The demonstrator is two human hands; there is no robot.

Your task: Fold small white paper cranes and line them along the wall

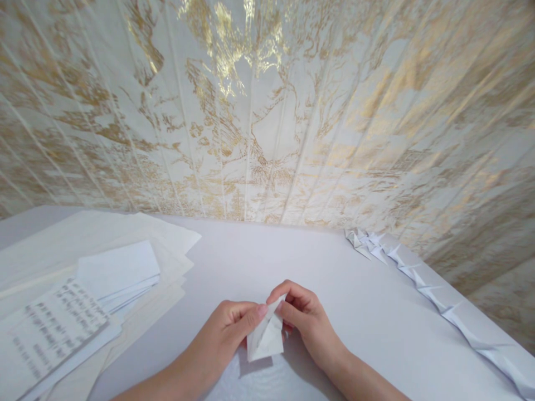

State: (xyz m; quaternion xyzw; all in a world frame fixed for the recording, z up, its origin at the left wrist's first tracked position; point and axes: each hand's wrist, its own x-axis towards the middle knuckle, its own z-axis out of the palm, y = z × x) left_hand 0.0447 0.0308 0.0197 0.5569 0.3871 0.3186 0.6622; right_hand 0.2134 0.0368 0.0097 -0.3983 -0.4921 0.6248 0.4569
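Note:
A small piece of folded white paper (267, 340) is held between both hands, a little above the table near its front middle. Creases run across it, and its upper end narrows to a point. My left hand (240, 323) pinches its left edge between thumb and fingers. On the other side, my right hand (303, 312) grips the pointed top with thumb and forefinger. The fingers behind the paper are partly hidden. Below the paper a shadow falls on the white table (234, 262).
Large sheets of paper (171, 234) lie at the left, with a stack of smaller white sheets (119, 267) and a handwritten sheet (58, 328) on top. Several folded paper cranes (426, 287) line the right edge. A gold-patterned curtain (259, 122) hangs behind the table.

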